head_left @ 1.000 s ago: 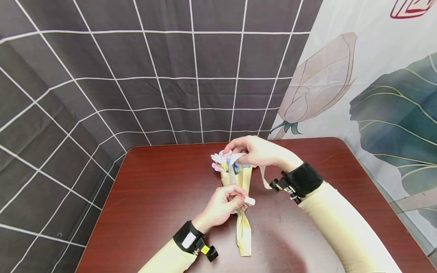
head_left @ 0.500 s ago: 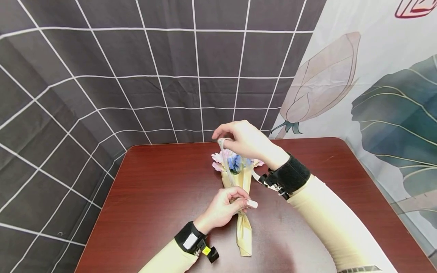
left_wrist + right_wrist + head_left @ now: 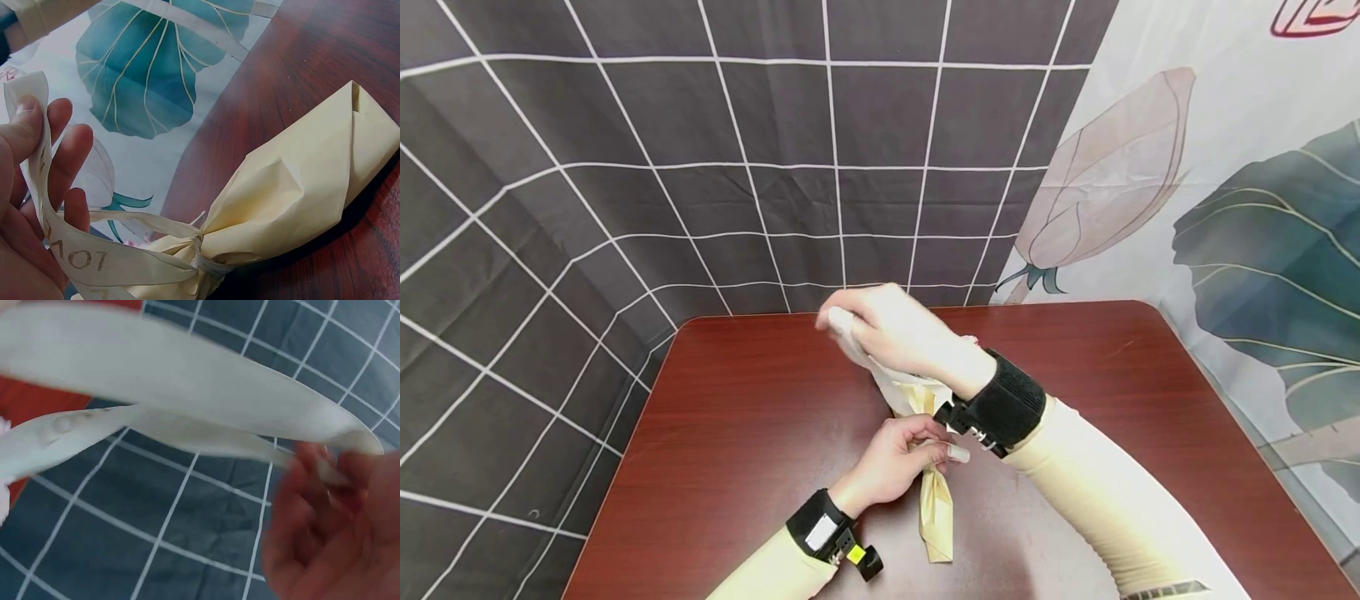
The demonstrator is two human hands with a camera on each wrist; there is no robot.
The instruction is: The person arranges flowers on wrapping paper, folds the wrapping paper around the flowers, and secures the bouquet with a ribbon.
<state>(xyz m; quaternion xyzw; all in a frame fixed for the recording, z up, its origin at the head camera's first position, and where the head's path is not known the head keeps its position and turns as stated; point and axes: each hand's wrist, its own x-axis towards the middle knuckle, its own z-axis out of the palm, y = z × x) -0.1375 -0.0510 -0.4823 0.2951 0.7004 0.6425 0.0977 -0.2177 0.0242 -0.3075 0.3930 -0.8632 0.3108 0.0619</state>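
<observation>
A bouquet wrapped in cream paper (image 3: 936, 517) lies on the table, its paper gathered and tied at a narrow waist. Around that waist runs a white ribbon (image 3: 94, 265) printed with gold letters. My left hand (image 3: 887, 462) is beside the waist, pinching a folded length of ribbon between thumb and fingers. Over the flower end, my right hand (image 3: 898, 329) grips another stretch of the ribbon (image 3: 156, 375), which trails back toward the waist. The right hand and forearm hide most of the flowers in the head view; pink petals (image 3: 3, 500) show at the right wrist view's edge.
The reddish-brown table (image 3: 760, 417) has rounded far corners. Behind it hangs a dark grey cloth (image 3: 760, 200) with white grid lines. To the right is a pale cloth (image 3: 1150, 275) printed with a pink bud and a large teal leaf.
My right hand has lifted, then swept left across the flowers, drawing the ribbon with it and covering the blooms. My left hand has stayed almost still at the bouquet's waist.
</observation>
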